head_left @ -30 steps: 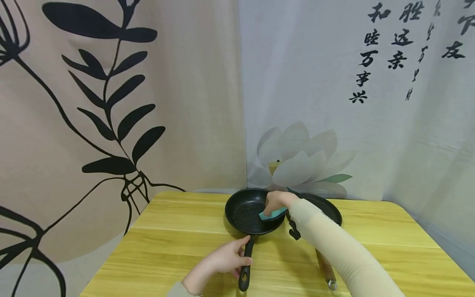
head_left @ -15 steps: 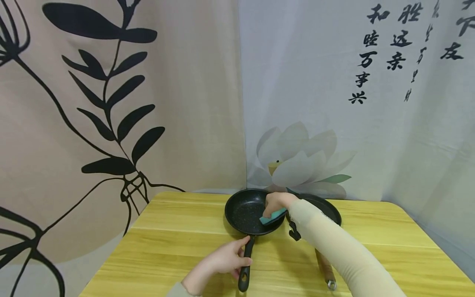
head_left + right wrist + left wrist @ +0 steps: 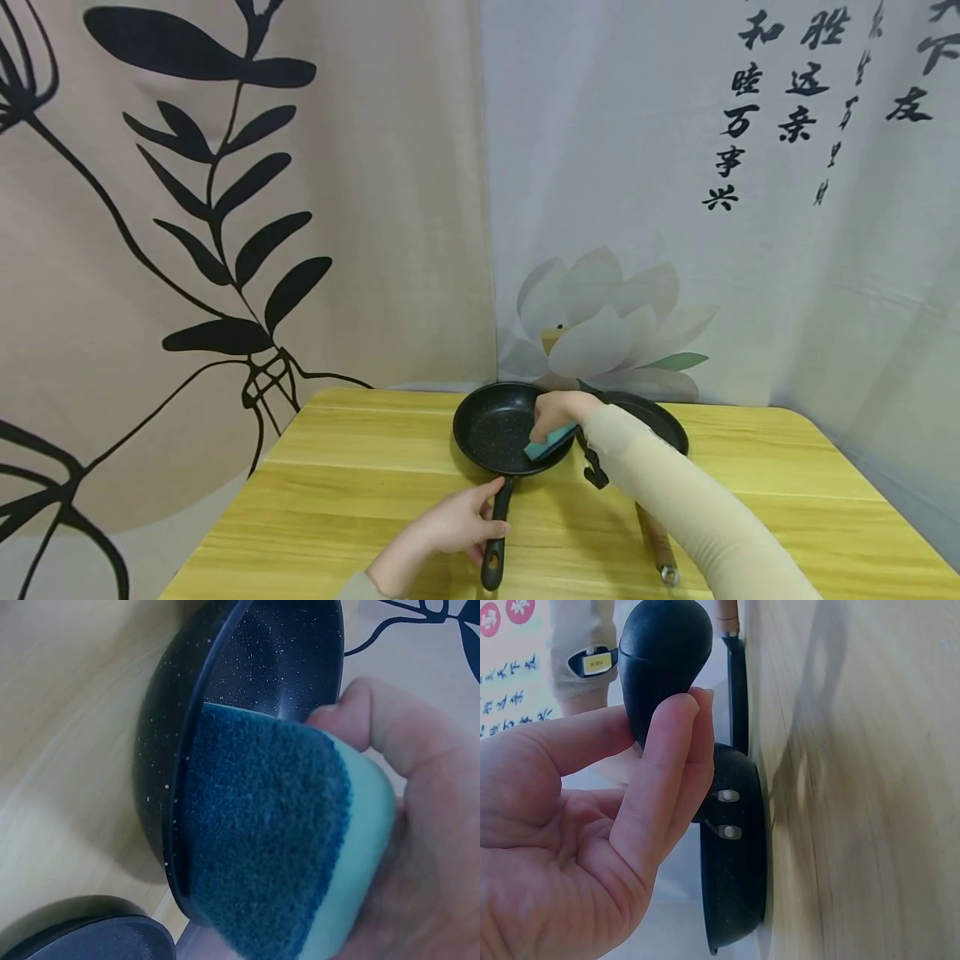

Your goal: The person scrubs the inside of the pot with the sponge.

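A black speckled frying pan (image 3: 487,429) sits on the wooden table, its handle (image 3: 497,533) toward the person. My left hand (image 3: 461,521) grips that handle; in the left wrist view the fingers (image 3: 656,765) wrap around its black end. Over the pan's right side, my right hand (image 3: 558,410) holds a sponge (image 3: 550,442), pale green with a dark blue scouring face. In the right wrist view the sponge (image 3: 262,825) reaches over the rim into the pan (image 3: 277,652), the thumb along its edge. The right fingertips are partly hidden behind it.
A second, shallower black pan (image 3: 660,421) with a brown handle (image 3: 656,546) lies to the right, partly covered by the right sleeve (image 3: 675,492). A small black hooked piece (image 3: 595,469) shows below the right wrist. A printed curtain (image 3: 375,208) hangs behind the table's far edge.
The sponge has shifted slightly toward the person along the pan's right inner side and tilted a little more. My left hand stays on the handle, and the pan keeps its place.
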A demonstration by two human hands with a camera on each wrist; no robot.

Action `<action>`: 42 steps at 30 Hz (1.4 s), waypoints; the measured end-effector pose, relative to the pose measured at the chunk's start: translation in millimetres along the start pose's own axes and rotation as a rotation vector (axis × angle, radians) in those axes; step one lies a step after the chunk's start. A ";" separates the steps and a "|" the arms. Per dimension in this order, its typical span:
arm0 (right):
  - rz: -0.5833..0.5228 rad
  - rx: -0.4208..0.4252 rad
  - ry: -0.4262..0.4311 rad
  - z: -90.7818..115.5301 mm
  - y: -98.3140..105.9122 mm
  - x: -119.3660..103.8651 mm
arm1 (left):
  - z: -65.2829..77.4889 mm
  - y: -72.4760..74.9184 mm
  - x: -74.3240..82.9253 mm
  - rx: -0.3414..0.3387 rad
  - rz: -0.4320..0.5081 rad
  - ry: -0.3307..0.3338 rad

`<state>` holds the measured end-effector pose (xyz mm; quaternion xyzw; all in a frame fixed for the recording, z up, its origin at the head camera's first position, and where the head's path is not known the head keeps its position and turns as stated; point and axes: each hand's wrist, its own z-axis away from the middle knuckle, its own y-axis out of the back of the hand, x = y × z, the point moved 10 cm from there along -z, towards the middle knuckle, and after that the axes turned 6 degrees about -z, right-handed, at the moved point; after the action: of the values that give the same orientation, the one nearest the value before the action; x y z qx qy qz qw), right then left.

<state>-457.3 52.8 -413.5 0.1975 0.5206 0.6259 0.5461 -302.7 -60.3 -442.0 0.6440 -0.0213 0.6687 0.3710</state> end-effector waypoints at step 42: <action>-0.095 -0.086 0.071 5.5 -12.9 -14.3 | -0.4 0.0 -0.2 -0.011 -0.023 -0.010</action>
<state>-442.0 40.7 -418.0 0.1267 0.5207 0.6278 0.5645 -303.0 -60.2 -442.2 0.6455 -0.0195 0.6610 0.3821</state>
